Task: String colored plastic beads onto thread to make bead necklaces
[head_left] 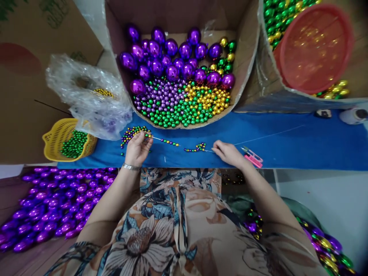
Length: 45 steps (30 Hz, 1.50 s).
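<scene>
My left hand [137, 150] pinches a long thin needle [156, 137] that points right. Small purple, green and gold beads [169, 142] sit along its far half. Under and behind those fingers lies a pile of small loose beads [128, 135] on the blue cloth. My right hand [227, 152] is closed, with thumb and finger together on a pale thread [209, 150]. Left of it, a short strung length of beads [198, 147] lies bunched on the cloth. More thread trails off to the upper right. Pink-handled snips [253, 159] lie close to my right wrist.
A cardboard box [179, 125] of large purple balls and small beads stands ahead. On the left are a yellow basket [54, 134] of green beads and a plastic bag [86, 96]. A red bowl [316, 50] sits in another box at right. Purple balls [57, 203] lie below left.
</scene>
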{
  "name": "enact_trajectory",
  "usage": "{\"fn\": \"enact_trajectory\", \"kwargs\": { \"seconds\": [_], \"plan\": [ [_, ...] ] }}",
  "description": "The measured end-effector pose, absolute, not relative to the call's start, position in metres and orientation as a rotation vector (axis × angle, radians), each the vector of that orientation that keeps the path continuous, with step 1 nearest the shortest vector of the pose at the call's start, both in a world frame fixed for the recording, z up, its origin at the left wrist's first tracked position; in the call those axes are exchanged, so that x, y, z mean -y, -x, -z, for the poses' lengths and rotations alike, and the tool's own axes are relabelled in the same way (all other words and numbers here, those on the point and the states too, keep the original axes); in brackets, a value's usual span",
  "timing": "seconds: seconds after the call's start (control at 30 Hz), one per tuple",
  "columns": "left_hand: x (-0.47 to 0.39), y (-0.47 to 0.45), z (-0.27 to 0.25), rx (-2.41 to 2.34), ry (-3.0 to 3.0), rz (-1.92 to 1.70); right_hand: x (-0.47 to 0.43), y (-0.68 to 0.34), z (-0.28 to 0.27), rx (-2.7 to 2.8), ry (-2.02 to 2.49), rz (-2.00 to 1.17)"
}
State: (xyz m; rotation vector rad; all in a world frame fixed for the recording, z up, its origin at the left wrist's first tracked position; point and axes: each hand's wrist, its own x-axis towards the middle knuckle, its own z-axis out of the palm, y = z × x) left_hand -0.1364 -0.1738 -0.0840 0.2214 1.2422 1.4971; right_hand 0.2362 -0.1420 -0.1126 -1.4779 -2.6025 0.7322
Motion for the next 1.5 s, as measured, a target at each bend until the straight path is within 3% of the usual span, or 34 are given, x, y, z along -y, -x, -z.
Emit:
{"fn": "enact_trajectory", "kwargs": {
  "seconds": [0.17, 0.37, 0.47, 0.67, 0.8, 1.23, 1.5],
  "plan": [
    [0.169, 0.138, 0.076, -1.224, -0.170, -1.547, 0.132, -0.285, 0.071, 2.280, 1.474, -0.716],
    [0.164, 0.121, 0.071, -1.212, -0.264, -1.476, 0.116, -0.328, 0.053, 2.233, 1.791, 0.035],
    [0.163, 0.108, 0.069, -1.170, -0.411, -1.464, 0.115, -0.301, 0.055, 2.312, 1.795, 0.149],
    [0.160, 0.089, 0.068, -1.219, -0.570, -1.445, 0.112, -0.200, 0.055, 2.481, 1.300, -0.268],
    [0.157, 0.086, 0.073, -1.287, -0.734, -1.485, 0.105, -0.158, 0.055, 2.500, 1.120, -0.368],
    [0.136, 0.081, 0.044, -1.150, -0.875, -1.624, 0.112, -0.124, 0.050, 2.352, 0.907, -1.003],
    [0.105, 0.060, 0.005, -1.103, -1.067, -1.545, 0.121, -0.145, 0.013, 2.276, 1.059, -1.080]
  ]
}}
